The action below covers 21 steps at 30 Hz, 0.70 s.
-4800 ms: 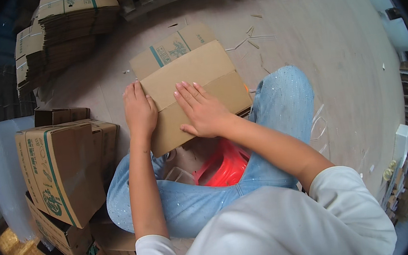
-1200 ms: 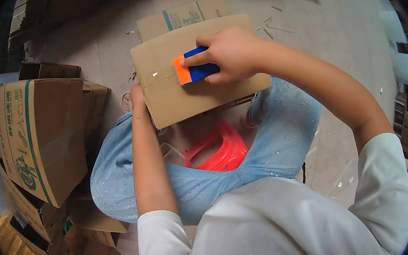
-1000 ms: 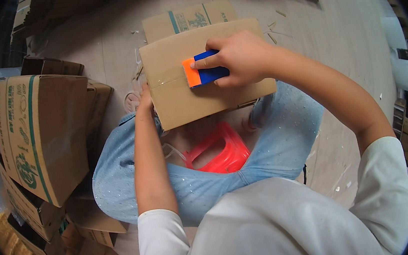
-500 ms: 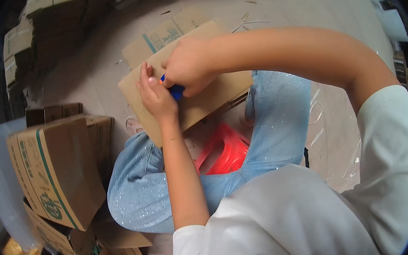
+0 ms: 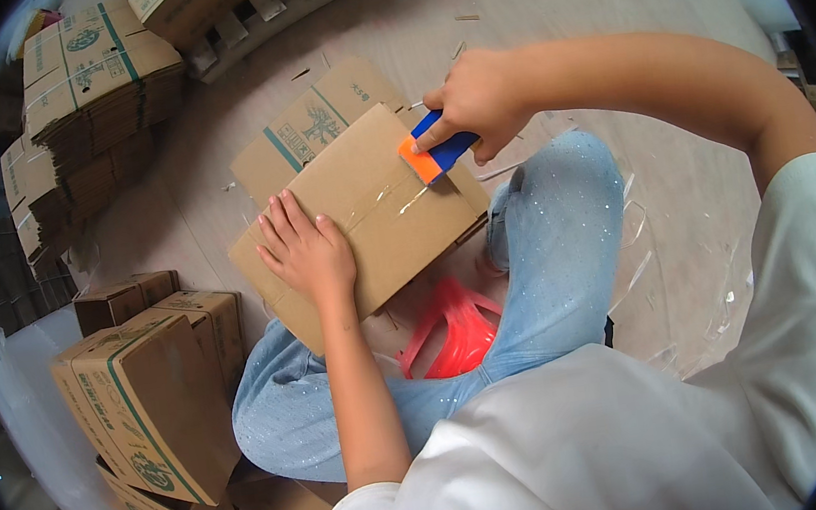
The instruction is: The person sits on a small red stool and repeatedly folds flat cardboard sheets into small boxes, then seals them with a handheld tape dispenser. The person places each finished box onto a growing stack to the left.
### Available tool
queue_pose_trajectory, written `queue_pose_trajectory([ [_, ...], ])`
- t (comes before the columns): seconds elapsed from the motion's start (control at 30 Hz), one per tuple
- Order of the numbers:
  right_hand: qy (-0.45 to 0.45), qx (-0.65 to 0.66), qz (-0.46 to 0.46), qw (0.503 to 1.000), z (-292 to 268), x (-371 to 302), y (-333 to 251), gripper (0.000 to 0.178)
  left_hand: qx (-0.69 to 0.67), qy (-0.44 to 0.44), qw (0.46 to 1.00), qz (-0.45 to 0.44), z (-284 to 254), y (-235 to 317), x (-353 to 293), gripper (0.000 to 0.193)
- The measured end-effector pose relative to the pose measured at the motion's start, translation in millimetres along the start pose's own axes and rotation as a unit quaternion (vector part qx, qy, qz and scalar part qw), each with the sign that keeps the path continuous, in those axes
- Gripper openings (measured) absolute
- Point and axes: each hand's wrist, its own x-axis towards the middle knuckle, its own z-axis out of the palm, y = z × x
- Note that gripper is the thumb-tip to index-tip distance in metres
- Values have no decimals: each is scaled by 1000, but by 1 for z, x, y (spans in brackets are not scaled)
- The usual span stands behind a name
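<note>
The plain brown cardboard box (image 5: 381, 238) lies at a slant, one end toward the lower left and the other toward the upper right. Its top flaps are folded down flat and meet along a lengthwise seam. Clear tape (image 5: 411, 201) shows as shiny streaks along the seam. The handheld tape dispenser (image 5: 440, 158), blue with an orange front, sits near the top's upper-right end, its orange front pointing to the lower left.
</note>
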Motion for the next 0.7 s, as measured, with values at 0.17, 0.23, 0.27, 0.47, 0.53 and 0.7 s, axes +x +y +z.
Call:
queue_pose_trajectory([
  [0.17,12,30,-31,999,15,-9,14,76,-1,15,1000,-1,-2,0,2,55],
  [0.23,42,55,-47,997,27,-13,22,76,-7,24,1000,2,-5,1,2,55],
  [0.27,62,66,-53,994,32,-16,25,76,-6,25,1000,4,-4,2,1,55],
  [0.47,-32,-35,31,998,74,-62,92,74,-1,23,1000,-2,-3,2,2,55],
  [0.53,-79,-69,64,992,82,-49,94,72,5,24,1000,-7,-4,0,3,55],
  [0.7,-73,-10,73,995,127,77,22,51,2,13,1000,-5,-2,2,7,58],
])
